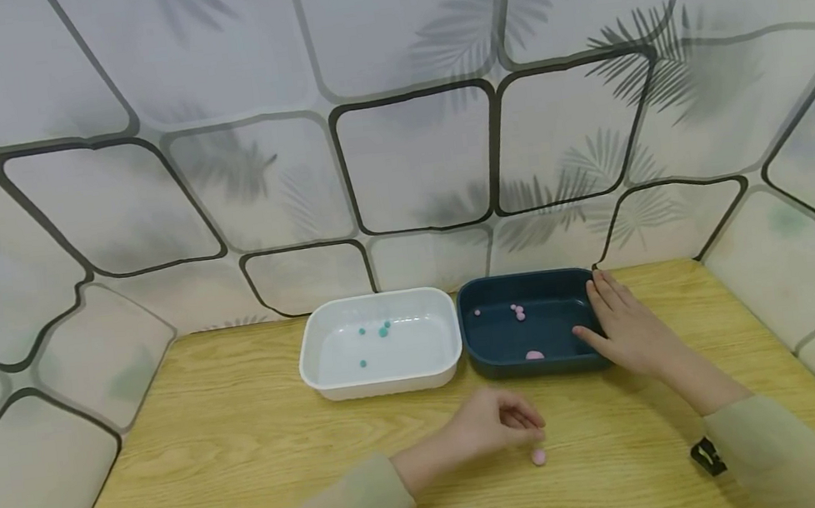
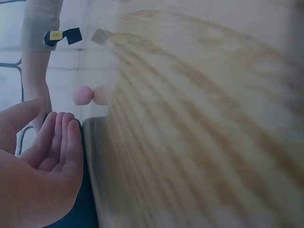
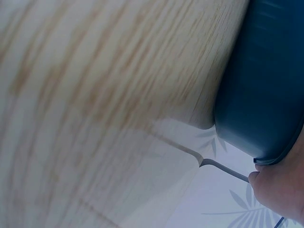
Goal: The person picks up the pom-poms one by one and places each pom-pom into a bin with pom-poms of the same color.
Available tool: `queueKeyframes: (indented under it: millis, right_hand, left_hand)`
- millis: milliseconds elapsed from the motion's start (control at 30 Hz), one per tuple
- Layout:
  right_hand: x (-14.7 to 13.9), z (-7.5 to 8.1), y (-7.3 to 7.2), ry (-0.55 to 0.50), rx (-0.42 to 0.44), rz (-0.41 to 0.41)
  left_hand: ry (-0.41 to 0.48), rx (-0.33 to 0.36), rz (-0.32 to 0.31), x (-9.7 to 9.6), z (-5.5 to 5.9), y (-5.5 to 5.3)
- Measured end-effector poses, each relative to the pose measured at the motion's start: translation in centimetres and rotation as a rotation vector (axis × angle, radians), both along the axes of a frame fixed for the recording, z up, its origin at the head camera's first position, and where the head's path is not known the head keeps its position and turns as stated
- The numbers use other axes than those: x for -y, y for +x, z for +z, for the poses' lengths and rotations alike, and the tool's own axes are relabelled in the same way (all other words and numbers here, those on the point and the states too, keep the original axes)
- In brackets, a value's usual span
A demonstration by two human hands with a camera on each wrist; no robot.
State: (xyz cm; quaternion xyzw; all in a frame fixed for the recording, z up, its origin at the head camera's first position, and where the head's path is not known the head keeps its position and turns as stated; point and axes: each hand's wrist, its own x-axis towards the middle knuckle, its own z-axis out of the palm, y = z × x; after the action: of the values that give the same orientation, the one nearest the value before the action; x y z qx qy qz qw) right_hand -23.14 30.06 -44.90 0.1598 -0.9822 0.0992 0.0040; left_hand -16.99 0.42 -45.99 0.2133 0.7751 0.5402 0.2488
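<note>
On the table in front of the dark blue dish lies a pink ball (image 1: 539, 457) that looks like soft clay. Close beside it is my left hand (image 1: 493, 424), its fingers loosely bent and nothing held in them. The left wrist view shows that palm (image 2: 42, 183) bare, with the pink ball (image 2: 82, 95) a little beyond the fingertips. My right hand (image 1: 631, 329) rests with extended fingers on the right rim of the dark blue dish (image 1: 541, 367). Inside this dish lie several small pink balls (image 1: 520, 314) and a larger pink lump (image 1: 534, 355).
A white dish (image 1: 385, 385) stands against the left side of the blue one and holds several small teal balls (image 1: 383, 332). Both dishes are at the back of the wooden table (image 1: 248, 448), near a patterned wall covering (image 1: 419, 160).
</note>
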Motion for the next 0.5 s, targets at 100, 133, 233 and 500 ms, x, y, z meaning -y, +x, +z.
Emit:
queueKeyframes:
  millis: [100, 133, 233, 500]
  right_hand:
    - [0.0, 0.0, 0.0, 0.002, -0.001, 0.001]
    - [0.0, 0.0, 0.0, 0.002, -0.002, 0.001]
    - [0.1, 0.0, 0.0, 0.003, -0.001, 0.002]
    - [0.0, 0.0, 0.0, -0.002, -0.003, 0.004]
  left_hand:
    - [-0.003, 0.012, -0.017, 0.1, -0.4, 0.2]
    - [-0.004, 0.016, -0.026, 0.1, -0.5, 0.2]
    - [0.002, 0.02, -0.058, 0.2, -0.8, 0.3]
    - [-0.051, -0.065, -0.162, 0.3, -1.2, 0.3]
